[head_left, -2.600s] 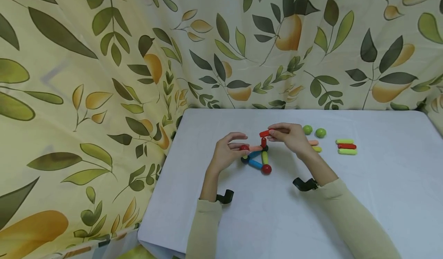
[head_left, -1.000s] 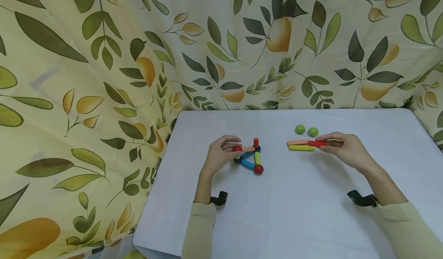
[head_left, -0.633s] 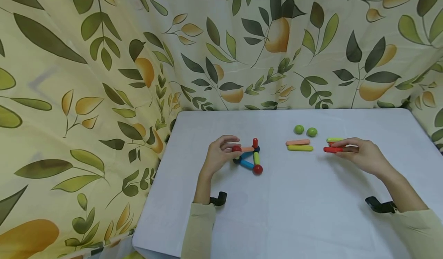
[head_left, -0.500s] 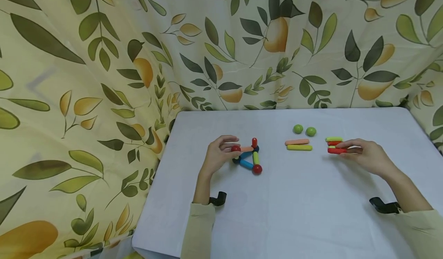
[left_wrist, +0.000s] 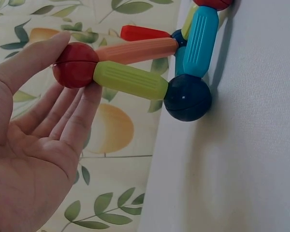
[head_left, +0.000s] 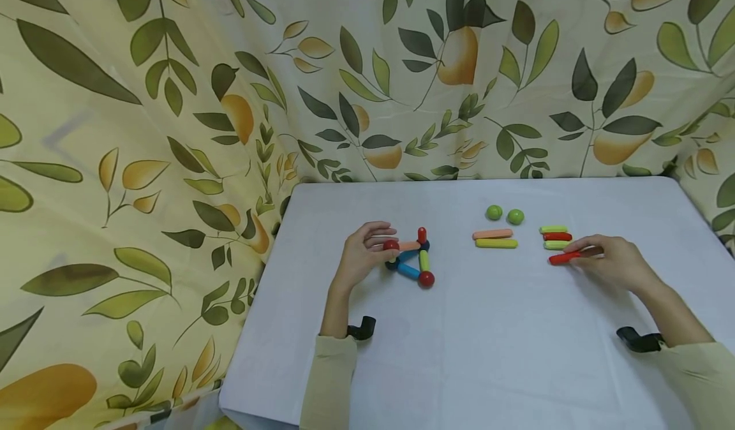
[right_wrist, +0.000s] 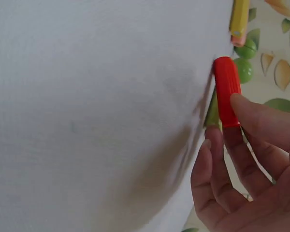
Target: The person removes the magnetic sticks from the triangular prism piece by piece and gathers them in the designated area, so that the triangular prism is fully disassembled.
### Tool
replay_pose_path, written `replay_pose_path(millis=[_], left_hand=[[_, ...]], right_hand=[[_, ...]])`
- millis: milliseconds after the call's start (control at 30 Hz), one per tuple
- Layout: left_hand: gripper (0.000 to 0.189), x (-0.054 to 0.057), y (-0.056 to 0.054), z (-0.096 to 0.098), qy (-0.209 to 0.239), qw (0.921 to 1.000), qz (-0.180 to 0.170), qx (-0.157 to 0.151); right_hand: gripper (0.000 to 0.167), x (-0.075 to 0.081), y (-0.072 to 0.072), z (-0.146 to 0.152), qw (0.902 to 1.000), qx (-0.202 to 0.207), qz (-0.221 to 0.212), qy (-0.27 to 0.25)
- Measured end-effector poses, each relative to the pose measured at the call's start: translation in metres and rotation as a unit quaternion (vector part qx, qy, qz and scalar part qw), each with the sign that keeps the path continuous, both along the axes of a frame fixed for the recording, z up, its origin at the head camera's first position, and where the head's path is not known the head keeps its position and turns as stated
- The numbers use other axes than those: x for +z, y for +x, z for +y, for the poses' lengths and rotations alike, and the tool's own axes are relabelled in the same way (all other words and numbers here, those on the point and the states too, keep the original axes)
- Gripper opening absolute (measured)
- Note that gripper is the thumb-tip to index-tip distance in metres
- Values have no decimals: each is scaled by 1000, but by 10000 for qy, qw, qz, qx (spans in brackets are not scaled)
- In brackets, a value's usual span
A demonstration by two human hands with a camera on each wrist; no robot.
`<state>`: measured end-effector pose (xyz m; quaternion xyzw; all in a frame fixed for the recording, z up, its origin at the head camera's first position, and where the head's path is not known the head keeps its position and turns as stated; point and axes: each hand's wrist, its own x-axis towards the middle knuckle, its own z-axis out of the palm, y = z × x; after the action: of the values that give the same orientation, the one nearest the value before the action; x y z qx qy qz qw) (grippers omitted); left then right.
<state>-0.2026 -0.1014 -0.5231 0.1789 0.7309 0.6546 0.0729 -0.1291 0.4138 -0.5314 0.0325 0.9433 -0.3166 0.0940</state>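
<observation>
In the head view, my left hand (head_left: 360, 256) holds a red ball (left_wrist: 76, 65) between thumb and fingers, at the raised corner of a magnetic stick-and-ball frame. From that ball a yellow-green rod (left_wrist: 130, 79) runs down to a dark blue ball (left_wrist: 187, 97), and a pink rod (left_wrist: 137, 50) slopes to a farther one. Blue rods (head_left: 409, 271) and another red ball (head_left: 426, 279) make up the base; a short red rod (head_left: 422, 234) sticks up at the back. On the right, my right hand (head_left: 617, 263) pinches a loose red magnetic rod (right_wrist: 226, 89) by one end, just in front of a row of rods.
Two yellow-green rods (head_left: 554, 229) with a red rod (head_left: 557, 237) between them lie side by side beyond my right hand. Left of them are a long pink rod (head_left: 492, 233) and a long yellow rod (head_left: 496, 244), with two green balls (head_left: 494, 212) behind. A patterned curtain borders the table.
My right hand has carried the red rod from beside the frame rightward past the long rods, then slightly toward me, uncovering the row. My left hand keeps its hold on the red ball.
</observation>
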Motion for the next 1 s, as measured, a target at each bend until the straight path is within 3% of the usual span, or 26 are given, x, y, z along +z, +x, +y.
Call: replay_pose_path(millis=[233, 367, 567, 800, 1000], left_hand=[[53, 0, -1, 0, 62, 10000, -15, -55], [52, 1, 0, 1, 57, 10000, -14, -37], [52, 1, 1, 1, 4, 10000, 23, 11], [51, 1, 1, 1, 47, 10000, 43, 19], [53, 0, 1, 2, 44, 10000, 65, 19]], right_hand=[[34, -4, -2, -6, 9991, -184, 198, 333], [31, -7, -2, -8, 9971, -330, 562, 399], [22, 1, -2, -26, 9933, -545, 962, 332], [20, 23, -8, -60, 9904, 7, 1379, -34], [18, 31, -17, -88, 9883, 354, 1463, -244]])
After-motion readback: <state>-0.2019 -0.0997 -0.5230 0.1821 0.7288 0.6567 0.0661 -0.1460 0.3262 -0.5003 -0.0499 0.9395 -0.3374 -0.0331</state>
